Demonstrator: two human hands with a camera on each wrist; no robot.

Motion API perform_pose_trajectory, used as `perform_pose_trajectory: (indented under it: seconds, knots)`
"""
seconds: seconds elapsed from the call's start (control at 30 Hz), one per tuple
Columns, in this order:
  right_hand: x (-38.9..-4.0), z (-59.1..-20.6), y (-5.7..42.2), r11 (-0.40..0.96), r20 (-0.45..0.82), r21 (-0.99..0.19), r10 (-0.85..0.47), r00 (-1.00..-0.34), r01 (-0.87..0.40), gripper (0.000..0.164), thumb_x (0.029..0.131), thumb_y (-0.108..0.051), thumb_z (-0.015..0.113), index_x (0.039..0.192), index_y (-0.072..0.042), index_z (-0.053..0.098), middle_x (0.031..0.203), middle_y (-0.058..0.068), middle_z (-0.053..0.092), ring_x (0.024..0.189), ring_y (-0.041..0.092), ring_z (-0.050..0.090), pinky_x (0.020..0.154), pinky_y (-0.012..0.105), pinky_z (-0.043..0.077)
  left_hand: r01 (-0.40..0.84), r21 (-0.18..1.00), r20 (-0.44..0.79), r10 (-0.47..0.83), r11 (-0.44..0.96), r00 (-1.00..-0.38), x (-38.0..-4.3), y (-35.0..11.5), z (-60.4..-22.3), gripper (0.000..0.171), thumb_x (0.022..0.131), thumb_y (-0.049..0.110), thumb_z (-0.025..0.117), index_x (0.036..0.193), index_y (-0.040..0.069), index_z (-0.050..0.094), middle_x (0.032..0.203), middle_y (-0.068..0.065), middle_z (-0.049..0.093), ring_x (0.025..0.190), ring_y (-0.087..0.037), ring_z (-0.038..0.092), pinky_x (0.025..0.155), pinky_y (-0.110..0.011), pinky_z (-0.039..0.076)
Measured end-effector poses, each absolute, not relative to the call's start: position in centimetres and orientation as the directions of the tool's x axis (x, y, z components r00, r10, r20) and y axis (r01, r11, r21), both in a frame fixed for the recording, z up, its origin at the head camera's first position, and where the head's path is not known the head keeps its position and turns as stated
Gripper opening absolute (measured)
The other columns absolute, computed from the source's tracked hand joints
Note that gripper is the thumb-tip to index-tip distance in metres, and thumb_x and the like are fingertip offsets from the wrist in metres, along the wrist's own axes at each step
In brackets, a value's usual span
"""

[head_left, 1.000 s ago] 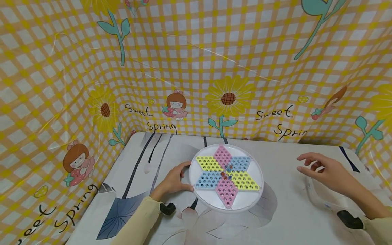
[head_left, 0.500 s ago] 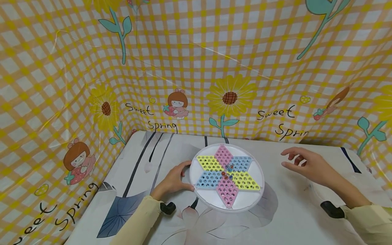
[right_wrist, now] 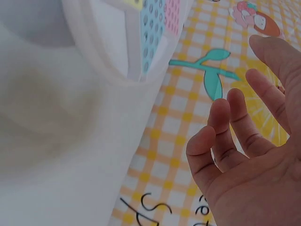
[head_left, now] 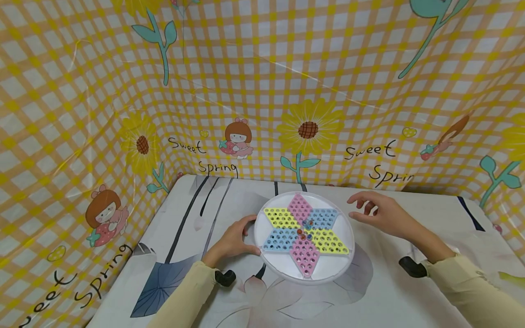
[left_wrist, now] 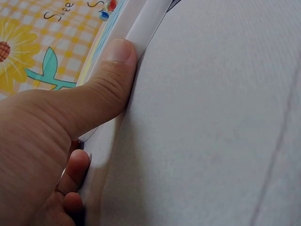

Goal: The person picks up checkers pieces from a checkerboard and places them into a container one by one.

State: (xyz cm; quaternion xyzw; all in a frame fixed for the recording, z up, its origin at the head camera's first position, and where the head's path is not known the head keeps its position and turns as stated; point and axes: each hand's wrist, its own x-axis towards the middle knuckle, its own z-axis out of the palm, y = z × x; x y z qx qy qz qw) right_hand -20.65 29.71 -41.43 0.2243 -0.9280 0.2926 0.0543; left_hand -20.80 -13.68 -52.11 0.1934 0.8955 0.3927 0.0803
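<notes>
A round white Chinese checkers board [head_left: 329, 269] lies on the table, with a star of pink, yellow and blue points full of holes. Several red and blue marbles [head_left: 303, 237] sit near its middle. My left hand [head_left: 232, 241] holds the board's left rim, its thumb [left_wrist: 110, 77] pressed along the outer edge and the other fingers partly hidden behind it. To the right of the board, my right hand [head_left: 379, 214] hovers with nothing in it. Its fingers [right_wrist: 225, 132] are loosely bent and apart, the fingertips close to the board's upper right rim.
The table is covered with a white cloth [head_left: 262, 310] printed with grey flowers and dark stems. Yellow checked fabric [head_left: 262, 91] with sunflowers hangs behind and to the left of it. A dark camera [head_left: 413, 267] is strapped on the right wrist.
My right hand has moved left from the far right, over the table, to beside the board. My left hand and the board have stayed in place.
</notes>
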Motion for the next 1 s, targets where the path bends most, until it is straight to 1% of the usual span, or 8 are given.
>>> perform_pose_trajectory:
  seconds: [0.2, 0.3, 0.53, 0.77, 1.0]
  knots:
    - [-21.3, -41.8, 28.0, 0.704, 0.196, -0.555, -0.408, -0.892, -0.443, 0.032, 0.088, -0.021, 0.083, 0.117, -0.012, 0.069, 0.1, 0.007, 0.064, 0.081, 0.019, 0.059, 0.065, 0.026, 0.052, 0.274, 0.739, -0.001, 0.408, 0.616, -0.913, -20.7, -13.6, -52.1, 0.101, 0.069, 0.028, 0.097, 0.153, 0.013, 0.044, 0.097, -0.004, 0.049, 0.087, -0.018, 0.043, 0.074, -0.032, 0.035]
    - [-21.7, -42.1, 27.3, 0.686, 0.193, -0.572, -0.42, -0.887, -0.45, 0.032, 0.089, -0.021, 0.083, 0.117, -0.012, 0.069, 0.1, 0.009, 0.064, 0.081, 0.019, 0.059, 0.065, 0.026, 0.051, 0.274, 0.738, -0.002, 0.408, 0.617, -0.913, -20.6, -13.6, -52.2, 0.101, 0.069, 0.028, 0.097, 0.153, 0.012, 0.043, 0.097, -0.004, 0.049, 0.087, -0.018, 0.044, 0.074, -0.032, 0.036]
    - [-22.4, -42.9, 25.8, 0.672, 0.174, -0.592, -0.433, -0.884, -0.446, 0.031, 0.089, -0.017, 0.082, 0.117, -0.012, 0.069, 0.1, 0.007, 0.064, 0.081, 0.019, 0.059, 0.065, 0.027, 0.05, 0.281, 0.731, 0.004, 0.408, 0.622, -0.913, -20.6, -13.7, -52.3, 0.101, 0.069, 0.029, 0.097, 0.154, 0.013, 0.043, 0.096, -0.004, 0.05, 0.087, -0.018, 0.044, 0.074, -0.031, 0.036]
    - [-22.8, -43.6, 24.3, 0.632, 0.164, -0.623, -0.471, -0.867, -0.461, 0.031, 0.089, -0.015, 0.082, 0.117, -0.01, 0.069, 0.101, 0.012, 0.064, 0.079, 0.019, 0.059, 0.065, 0.028, 0.05, 0.288, 0.724, 0.009, 0.409, 0.626, -0.912, -20.8, -13.8, -52.3, 0.102, 0.069, 0.03, 0.097, 0.153, 0.013, 0.044, 0.096, -0.003, 0.05, 0.087, -0.018, 0.043, 0.073, -0.031, 0.036]
    - [-23.1, -44.5, 23.4, 0.621, 0.157, -0.63, -0.487, -0.859, -0.467, 0.031, 0.089, -0.014, 0.082, 0.116, -0.008, 0.069, 0.099, 0.009, 0.064, 0.08, 0.018, 0.059, 0.064, 0.029, 0.051, 0.284, 0.724, 0.007, 0.404, 0.629, -0.915, -21.0, -13.7, -52.3, 0.103, 0.068, 0.03, 0.098, 0.154, 0.014, 0.043, 0.096, -0.003, 0.05, 0.087, -0.018, 0.044, 0.073, -0.031, 0.036]
